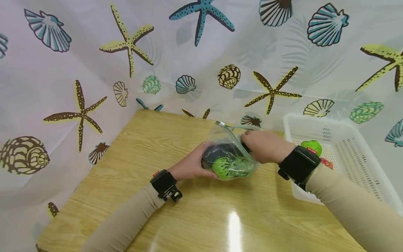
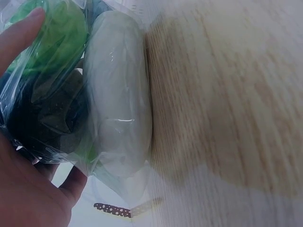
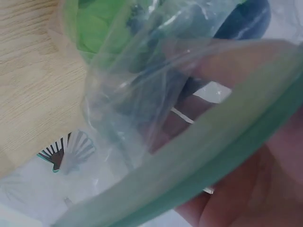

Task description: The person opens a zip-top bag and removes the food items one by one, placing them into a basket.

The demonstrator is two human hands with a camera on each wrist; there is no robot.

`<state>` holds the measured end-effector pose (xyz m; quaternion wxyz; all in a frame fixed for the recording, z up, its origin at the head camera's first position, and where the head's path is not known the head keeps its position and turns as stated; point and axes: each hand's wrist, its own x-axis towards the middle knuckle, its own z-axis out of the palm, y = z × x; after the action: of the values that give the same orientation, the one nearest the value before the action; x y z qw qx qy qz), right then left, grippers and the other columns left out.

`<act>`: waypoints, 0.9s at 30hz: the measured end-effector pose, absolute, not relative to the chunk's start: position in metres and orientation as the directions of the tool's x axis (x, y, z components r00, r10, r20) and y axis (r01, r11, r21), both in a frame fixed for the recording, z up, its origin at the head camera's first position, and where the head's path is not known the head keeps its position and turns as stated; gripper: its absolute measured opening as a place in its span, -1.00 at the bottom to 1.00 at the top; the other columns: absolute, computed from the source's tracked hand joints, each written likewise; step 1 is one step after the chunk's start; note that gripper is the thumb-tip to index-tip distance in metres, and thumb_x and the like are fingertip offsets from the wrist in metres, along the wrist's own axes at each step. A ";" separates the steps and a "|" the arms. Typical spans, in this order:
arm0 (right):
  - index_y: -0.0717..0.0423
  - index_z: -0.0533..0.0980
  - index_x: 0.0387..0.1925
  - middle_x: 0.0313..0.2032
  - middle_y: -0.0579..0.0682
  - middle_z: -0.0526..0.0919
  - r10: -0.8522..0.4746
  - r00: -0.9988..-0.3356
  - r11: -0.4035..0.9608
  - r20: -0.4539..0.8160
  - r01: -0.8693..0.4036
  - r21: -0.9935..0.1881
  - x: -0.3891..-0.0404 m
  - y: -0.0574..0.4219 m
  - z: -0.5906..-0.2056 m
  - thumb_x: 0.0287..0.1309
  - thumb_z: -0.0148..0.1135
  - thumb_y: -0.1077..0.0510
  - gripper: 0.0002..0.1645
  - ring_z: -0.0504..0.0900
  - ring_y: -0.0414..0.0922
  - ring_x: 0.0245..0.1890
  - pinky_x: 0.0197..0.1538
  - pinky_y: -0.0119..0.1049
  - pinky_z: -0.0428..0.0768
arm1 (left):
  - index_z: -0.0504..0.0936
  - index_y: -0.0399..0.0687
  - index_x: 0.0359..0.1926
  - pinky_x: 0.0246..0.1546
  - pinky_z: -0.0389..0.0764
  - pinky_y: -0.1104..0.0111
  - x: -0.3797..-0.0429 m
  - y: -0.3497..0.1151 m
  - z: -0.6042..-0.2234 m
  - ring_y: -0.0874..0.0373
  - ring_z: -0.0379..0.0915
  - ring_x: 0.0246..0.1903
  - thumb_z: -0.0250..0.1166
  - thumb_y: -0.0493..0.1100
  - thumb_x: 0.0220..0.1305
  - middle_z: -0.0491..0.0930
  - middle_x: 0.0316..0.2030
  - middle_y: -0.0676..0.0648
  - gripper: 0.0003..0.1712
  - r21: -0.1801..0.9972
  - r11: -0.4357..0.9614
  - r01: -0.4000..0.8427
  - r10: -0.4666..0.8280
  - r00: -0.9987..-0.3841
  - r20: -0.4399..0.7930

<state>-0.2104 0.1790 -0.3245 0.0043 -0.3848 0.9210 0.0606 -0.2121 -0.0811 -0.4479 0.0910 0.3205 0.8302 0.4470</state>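
Observation:
A clear zip bag (image 1: 252,168) with a green-edged mouth is held low over the wooden table. My left hand (image 1: 195,164) grips its filled end, thumb across the front. Through the film show a bumpy bright green thing (image 1: 225,168), a dark rounded thing (image 1: 217,152) and, in the left wrist view, a long whitish rounded piece (image 2: 118,94). At the bag's mouth, my right hand (image 1: 266,145) has its fingers inside, pinching a dark, smooth, elongated thing (image 3: 246,21). The green zip strip (image 3: 203,177) crosses in front of that hand in the right wrist view.
On the right of the wooden table (image 1: 176,217) stands a white perforated basket (image 1: 362,136). It holds a bumpy green item (image 1: 311,145) and something red (image 1: 327,163), partly hidden by the right wrist. A patterned curtain (image 1: 201,63) hangs behind and left of the table.

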 end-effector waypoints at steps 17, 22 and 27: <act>0.21 0.57 -0.20 -0.31 0.08 0.60 -0.727 -0.684 0.686 0.050 -0.723 0.084 -0.203 0.180 -0.316 -0.07 0.30 0.25 -0.70 0.48 -0.03 -0.31 -0.41 -0.10 0.61 | 0.01 0.30 0.43 0.22 0.26 0.08 -0.211 -0.082 -0.450 0.27 0.04 0.22 0.56 0.22 -0.28 0.10 0.32 0.12 0.27 0.802 0.394 0.449 0.598 -0.788 0.147; 0.21 0.56 -0.19 -0.27 0.08 0.54 -0.718 -0.694 0.696 0.056 -0.717 0.035 -0.198 0.180 -0.306 -0.04 0.31 0.18 -0.68 0.45 -0.06 -0.32 -0.38 -0.14 0.59 | 0.00 0.31 0.44 0.23 0.25 0.05 -0.211 -0.082 -0.450 0.26 0.01 0.24 0.56 0.21 -0.26 0.07 0.35 0.11 0.27 0.795 0.411 0.446 0.596 -0.791 0.136; 0.15 0.54 -0.10 -0.21 0.02 0.49 -0.701 -0.711 0.708 0.045 -0.703 -0.072 -0.194 0.180 -0.291 0.07 0.27 0.13 -0.67 0.44 -0.18 -0.44 -0.42 -0.26 0.54 | 0.00 0.27 0.45 0.25 0.22 0.03 -0.210 -0.082 -0.449 0.27 -0.09 0.28 0.55 0.20 -0.23 0.01 0.39 0.10 0.26 0.798 0.420 0.433 0.597 -0.794 0.117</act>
<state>-0.1940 0.1801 -0.2912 -0.0069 -0.3798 0.9241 -0.0418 -0.2102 -0.0824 -0.4490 0.0927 0.3072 0.8374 0.4424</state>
